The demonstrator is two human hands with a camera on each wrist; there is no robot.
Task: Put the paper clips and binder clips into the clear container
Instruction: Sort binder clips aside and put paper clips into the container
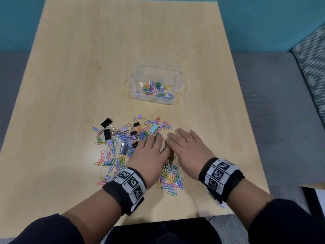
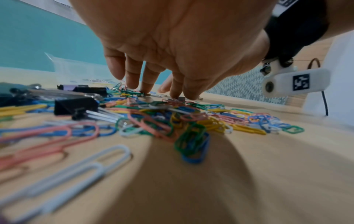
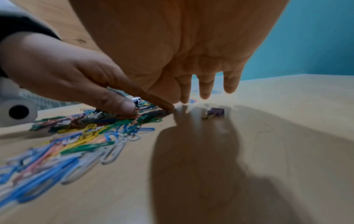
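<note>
Both hands, the left hand (image 1: 149, 153) and the right hand (image 1: 189, 148), lay with fingers (image 2: 134, 78) extended and holding nothing on the paper clips (image 1: 112, 152) and binder clips (image 1: 107, 122), apparently gathering them; next they probably needed to scoop a handful and carry it to the clear container (image 1: 173, 73).

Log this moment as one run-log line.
left hand: fingertips on pile | right hand: open, beside pile | container: some paper clips inside | binder clips: on table

Bright overhead light, blurred wrist foregrounds

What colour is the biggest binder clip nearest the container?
Light teal binder clip, clearest in the head view.
</note>
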